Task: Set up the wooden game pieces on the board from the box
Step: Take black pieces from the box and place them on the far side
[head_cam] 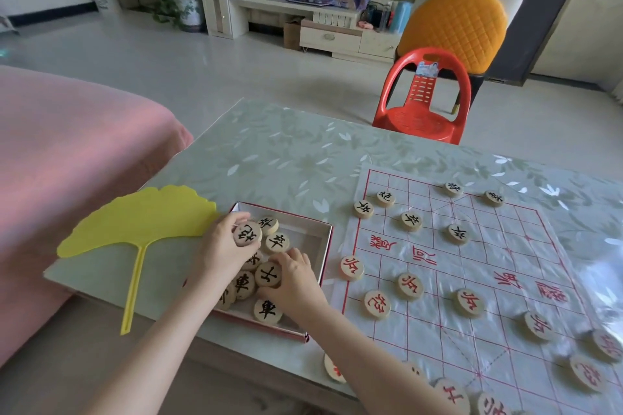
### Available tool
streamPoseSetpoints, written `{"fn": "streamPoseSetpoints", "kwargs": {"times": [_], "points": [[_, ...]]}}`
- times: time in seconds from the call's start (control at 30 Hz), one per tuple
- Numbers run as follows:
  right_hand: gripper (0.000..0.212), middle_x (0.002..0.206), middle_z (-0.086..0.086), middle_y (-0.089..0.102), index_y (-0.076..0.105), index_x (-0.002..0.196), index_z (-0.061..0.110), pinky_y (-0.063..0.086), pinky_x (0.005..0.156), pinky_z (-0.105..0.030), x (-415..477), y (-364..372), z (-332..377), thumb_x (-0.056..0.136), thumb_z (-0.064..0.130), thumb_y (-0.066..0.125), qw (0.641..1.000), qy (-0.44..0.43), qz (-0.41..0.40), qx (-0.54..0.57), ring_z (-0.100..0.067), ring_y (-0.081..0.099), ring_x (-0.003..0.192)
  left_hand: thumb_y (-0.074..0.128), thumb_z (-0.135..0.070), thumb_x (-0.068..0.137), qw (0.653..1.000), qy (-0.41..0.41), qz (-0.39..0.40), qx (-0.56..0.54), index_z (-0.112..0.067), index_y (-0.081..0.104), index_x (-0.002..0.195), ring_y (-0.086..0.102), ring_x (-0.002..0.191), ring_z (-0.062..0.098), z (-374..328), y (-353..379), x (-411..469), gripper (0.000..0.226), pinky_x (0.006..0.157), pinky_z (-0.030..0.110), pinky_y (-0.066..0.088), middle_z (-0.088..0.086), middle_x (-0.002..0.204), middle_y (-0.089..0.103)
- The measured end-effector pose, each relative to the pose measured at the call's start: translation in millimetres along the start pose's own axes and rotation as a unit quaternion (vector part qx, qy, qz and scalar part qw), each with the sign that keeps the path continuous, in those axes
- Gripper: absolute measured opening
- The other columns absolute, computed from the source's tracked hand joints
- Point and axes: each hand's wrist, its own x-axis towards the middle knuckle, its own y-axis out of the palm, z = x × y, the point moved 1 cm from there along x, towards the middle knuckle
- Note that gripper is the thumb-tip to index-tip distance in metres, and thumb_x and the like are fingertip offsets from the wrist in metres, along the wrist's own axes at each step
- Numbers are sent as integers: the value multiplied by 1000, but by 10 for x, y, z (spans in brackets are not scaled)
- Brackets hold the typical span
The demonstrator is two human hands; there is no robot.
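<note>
Wooden game pieces [268,311] crowd the box [324,246] under both hands; left hand [220,244] pinches one, right hand [298,281] curls round another, the board [478,266] just to its right.

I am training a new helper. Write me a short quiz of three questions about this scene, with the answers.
1. True or false: the left hand holds a black-lettered piece over the box.
2. What lies left of the box? A) yellow fan B) blue book C) red cup
3. Fill in: the pieces on the board's near half carry ___ characters.
Key: 1 true; 2 A; 3 red.
</note>
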Motion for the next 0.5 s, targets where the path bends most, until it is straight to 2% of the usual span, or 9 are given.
{"fn": "streamPoseSetpoints", "kwargs": {"times": [0.17,0.3,0.43,0.5], "points": [[55,116,-5,48,50,126,15,40,97,-27,-82,-179,-64,75,25,70,994,20,-40,99,-20,44,114,76,-12,70,1000,10,0,0,-11,63,113,59,105,21,-208,-122,-44,45,88,26,43,5,115,64],[55,117,-5,51,51,124,15,41,94,-26,-209,-574,-310,74,23,71,991,23,-72,108,-20,48,111,77,-13,69,1000,26,14,0,-12,67,108,58,95,15,-503,-27,-51,40,81,20,38,5,108,64],[54,116,-3,55,50,122,15,35,77,-9,-383,-1023,-729,74,21,73,987,45,-107,114,-12,48,103,78,-15,68,998,41,41,-28,-13,68,104,62,95,19,-815,242,-75,37,80,23,42,5,101,66],[53,116,-1,55,51,121,15,34,72,-5,-479,-1231,-969,73,19,75,983,64,-126,121,-9,48,100,79,-17,68,996,54,57,-35,-15,68,102,62,93,18,-988,432,-105,35,80,25,45,3,99,66]]}}
